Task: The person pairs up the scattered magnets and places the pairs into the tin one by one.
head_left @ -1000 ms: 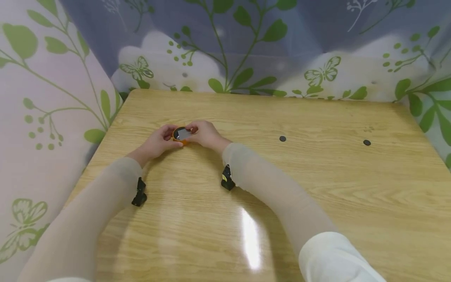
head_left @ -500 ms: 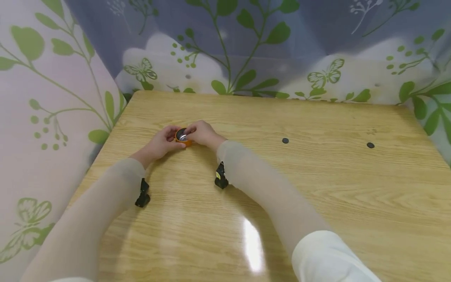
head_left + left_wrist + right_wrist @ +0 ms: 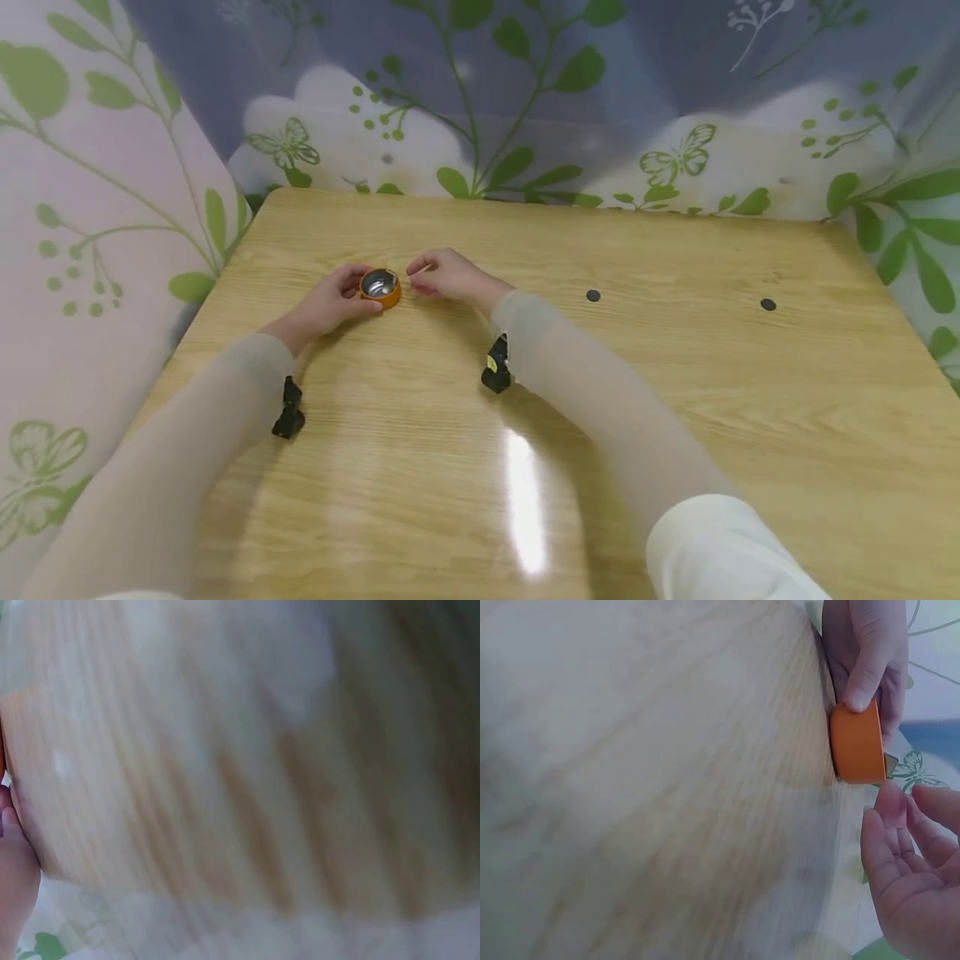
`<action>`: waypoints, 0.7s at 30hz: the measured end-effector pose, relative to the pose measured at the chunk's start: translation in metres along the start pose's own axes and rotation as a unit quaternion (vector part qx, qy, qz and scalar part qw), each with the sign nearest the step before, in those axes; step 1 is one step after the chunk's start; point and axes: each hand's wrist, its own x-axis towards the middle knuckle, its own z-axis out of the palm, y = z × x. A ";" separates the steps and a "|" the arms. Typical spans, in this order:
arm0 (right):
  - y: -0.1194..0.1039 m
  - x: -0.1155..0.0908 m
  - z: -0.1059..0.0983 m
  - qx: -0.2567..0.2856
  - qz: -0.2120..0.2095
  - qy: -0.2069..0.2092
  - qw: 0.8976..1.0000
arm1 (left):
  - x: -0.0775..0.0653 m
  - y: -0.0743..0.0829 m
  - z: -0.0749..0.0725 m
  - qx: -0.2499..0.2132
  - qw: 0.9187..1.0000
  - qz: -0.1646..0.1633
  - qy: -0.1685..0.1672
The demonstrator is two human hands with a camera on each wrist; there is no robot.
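A small round orange dish (image 3: 380,288) with a shiny metallic inside stands at the left of the table. My left hand (image 3: 331,305) grips its left side, thumb in front and fingers behind. Just right of the dish my right hand (image 3: 453,277) hovers apart from it, fingers loosely bent; I see nothing between them. In the right wrist view, the right hand (image 3: 919,877) is beside the orange dish (image 3: 857,744), and a small dark corner pokes out past its rim. The left wrist view shows only part of the left hand (image 3: 16,881) at its edge.
The wood-grain table (image 3: 675,392) carries two flat black discs, one right of centre (image 3: 593,296) and one farther right (image 3: 768,305). Leaf-patterned cloth (image 3: 510,100) hangs behind the table and along its left side.
My right hand was at the dish's rim with a grey flat patch showing there; it has drawn away to the right, and the shiny inside now shows. The left hand keeps its grip.
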 end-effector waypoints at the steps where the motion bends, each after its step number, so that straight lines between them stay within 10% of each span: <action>1: 0.001 -0.001 -0.001 -0.003 -0.002 -0.002 1.000 | 0.000 0.000 -0.001 0.004 1.000 -0.001 -0.001; 21: 0.030 -0.053 -0.033 -0.024 -0.011 -0.020 0.999 | 0.001 0.020 -0.005 0.056 0.997 -0.007 -0.051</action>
